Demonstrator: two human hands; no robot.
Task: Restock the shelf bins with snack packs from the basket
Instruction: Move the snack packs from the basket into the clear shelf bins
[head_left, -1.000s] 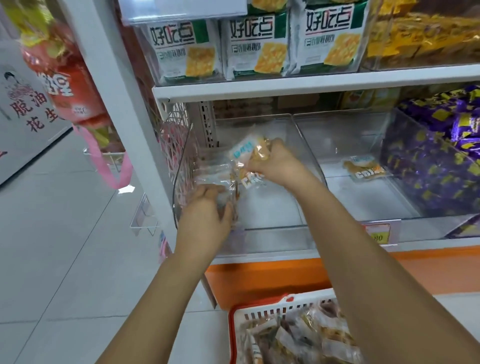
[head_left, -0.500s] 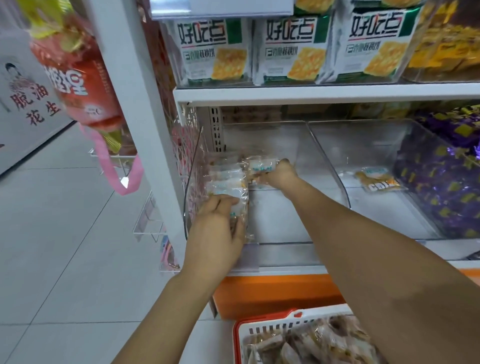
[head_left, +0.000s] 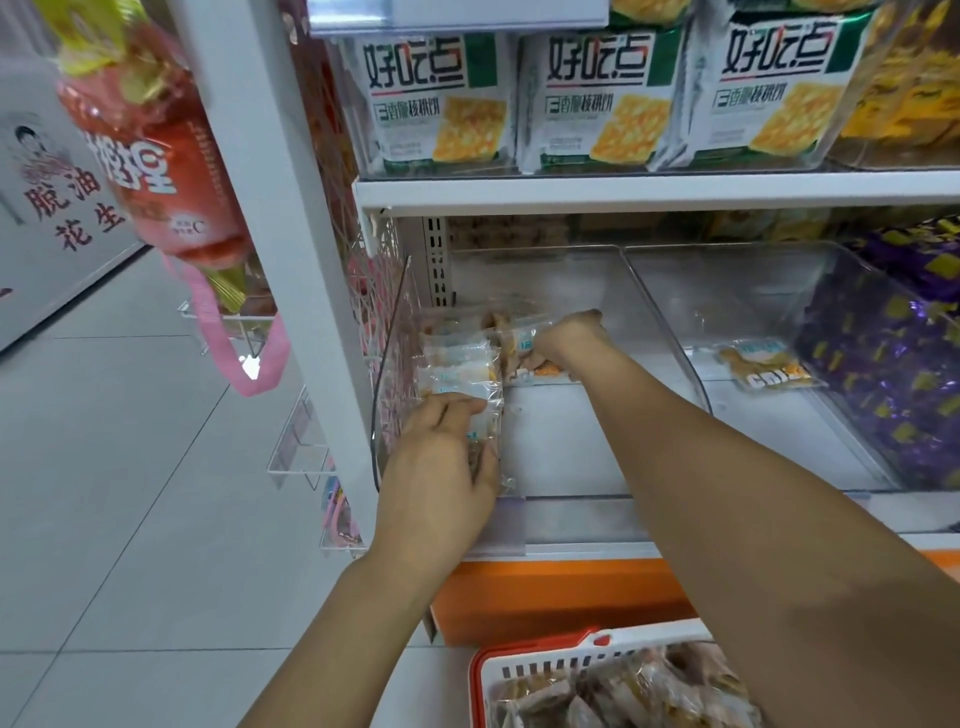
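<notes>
A clear shelf bin (head_left: 670, 332) on the lower shelf holds a row of clear-wrapped snack packs (head_left: 460, 364) standing along its left wall. My left hand (head_left: 441, 457) grips the front pack of that row near the bin's front edge. My right hand (head_left: 569, 338) reaches deep into the bin and holds a snack pack (head_left: 519, 340) against the back of the row, its fingers curled round it. The white basket with a red rim (head_left: 545, 657) sits on the floor below, full of several wrapped snack packs (head_left: 623, 691).
A second clear bin (head_left: 779, 447) to the right holds one lone snack pack (head_left: 769, 364). Purple-wrapped sweets (head_left: 893, 364) fill the bin at far right. Cracker boxes (head_left: 597, 98) stand on the shelf above. A red bagged bottle (head_left: 156, 156) hangs left of the white shelf post (head_left: 270, 208).
My right hand has carried its snack pack deeper into the bin and lowered it to the back of the row. My left hand stays on the front pack.
</notes>
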